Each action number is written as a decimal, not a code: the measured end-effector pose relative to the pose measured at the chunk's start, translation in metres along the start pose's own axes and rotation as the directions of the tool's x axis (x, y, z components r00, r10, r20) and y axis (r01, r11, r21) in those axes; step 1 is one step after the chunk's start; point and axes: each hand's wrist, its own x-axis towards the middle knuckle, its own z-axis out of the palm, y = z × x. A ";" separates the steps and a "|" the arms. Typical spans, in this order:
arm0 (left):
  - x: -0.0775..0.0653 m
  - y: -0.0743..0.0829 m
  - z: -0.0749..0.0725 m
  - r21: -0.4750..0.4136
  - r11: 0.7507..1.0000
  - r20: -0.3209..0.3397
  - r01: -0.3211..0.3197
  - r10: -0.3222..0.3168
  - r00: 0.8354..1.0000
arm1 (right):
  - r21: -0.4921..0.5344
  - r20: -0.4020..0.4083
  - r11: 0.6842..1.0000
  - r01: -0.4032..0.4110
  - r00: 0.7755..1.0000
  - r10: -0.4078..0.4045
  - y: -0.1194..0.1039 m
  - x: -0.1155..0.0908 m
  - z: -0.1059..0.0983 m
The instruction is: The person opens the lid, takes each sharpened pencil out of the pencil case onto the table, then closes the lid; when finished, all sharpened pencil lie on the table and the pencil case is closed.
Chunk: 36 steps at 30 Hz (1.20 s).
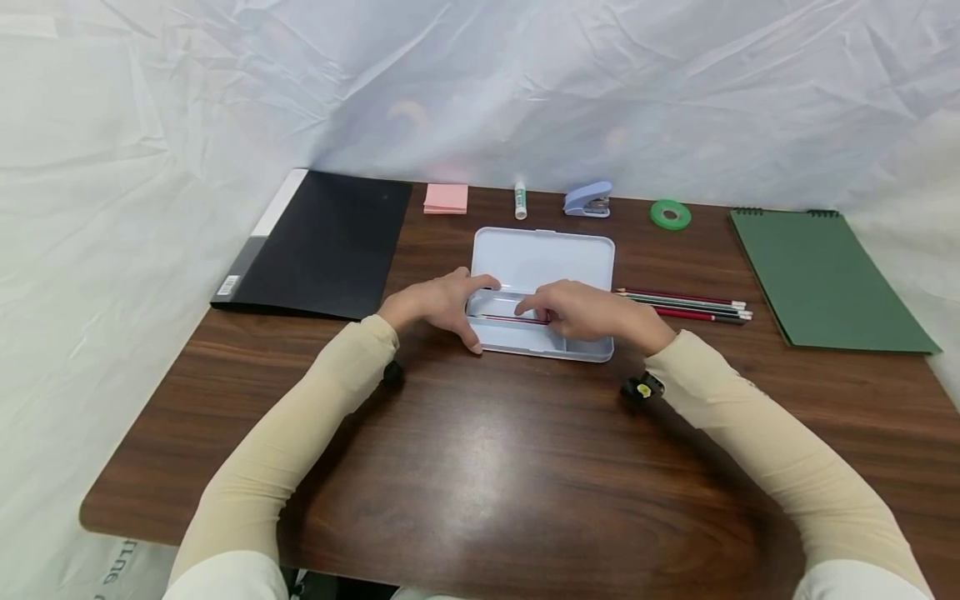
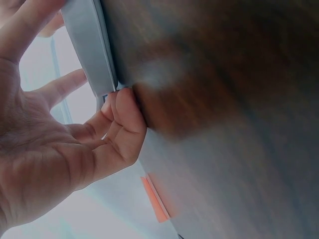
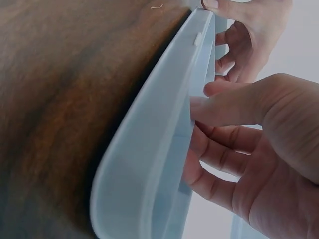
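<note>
A white pencil case (image 1: 517, 335) lies with its lid (image 1: 543, 258) raised at the back. My left hand (image 1: 448, 304) holds its left end, thumb at the front corner and fingers toward the hinge side. In the left wrist view, curled fingers (image 2: 124, 117) press against the corner of the case. Inside the case, a dark red pencil (image 1: 510, 318) lies lengthwise. My right hand (image 1: 581, 310) reaches into the case from the right and pinches the pencil near its right end. In the right wrist view, the case's front wall hides the fingertips.
Several pencils (image 1: 693, 307) lie right of the case, beside a green spiral sketchbook (image 1: 832, 279). A black folder (image 1: 330, 242) is at the left. Along the back are pink sticky notes (image 1: 446, 198), a glue stick (image 1: 521, 200), a stapler (image 1: 588, 200) and green tape (image 1: 670, 214).
</note>
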 end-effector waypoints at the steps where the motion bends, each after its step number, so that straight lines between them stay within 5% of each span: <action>1: 0.000 0.000 0.000 -0.002 1.000 0.001 0.000 0.000 1.000 | 0.007 0.013 1.000 -0.004 1.000 0.004 0.000 0.001 0.000; 36: 0.002 -0.001 0.002 -0.016 1.000 -0.007 -0.005 0.005 1.000 | 0.073 0.060 0.997 -0.016 0.998 0.011 0.005 -0.008 -0.021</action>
